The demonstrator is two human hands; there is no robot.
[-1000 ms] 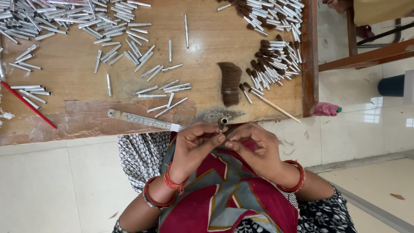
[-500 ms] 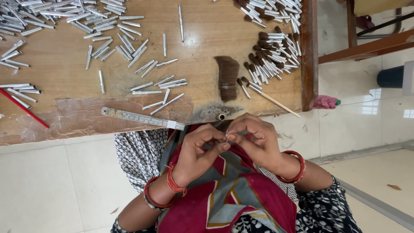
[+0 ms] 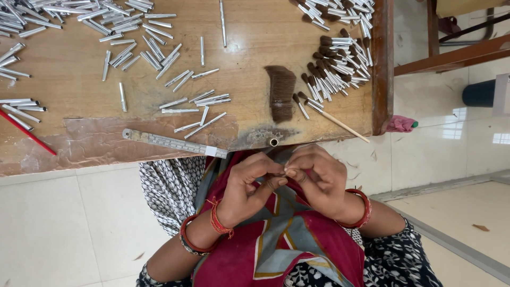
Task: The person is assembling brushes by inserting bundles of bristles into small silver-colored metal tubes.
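The tiny dark tuft of brush hair (image 3: pixel 280 173) sits pinched between my fingertips, just above my lap and just below the near edge of the worn brown wooden table (image 3: pixel 69 79). It is mostly hidden, so I cannot tell if a metal tube is in there too. My left hand (image 3: pixel 247 186) and my right hand (image 3: pixel 316 178) are pressed together, fingertips touching, both squeezing that small bit. To do this well, I think I should hold it snug but not crush it, and keep the hairs even and straight. Near my hands lies a flat dark brown pile of loose hair (image 3: pixel 280 99) on the table. Beside it are little finished brushes with silver tubes and dark tips (image 3: pixel 332 69), and farther off are empty shiny silver tubes (image 3: pixel 194 103) and a long grey metal ruler (image 3: pixel 172 142).
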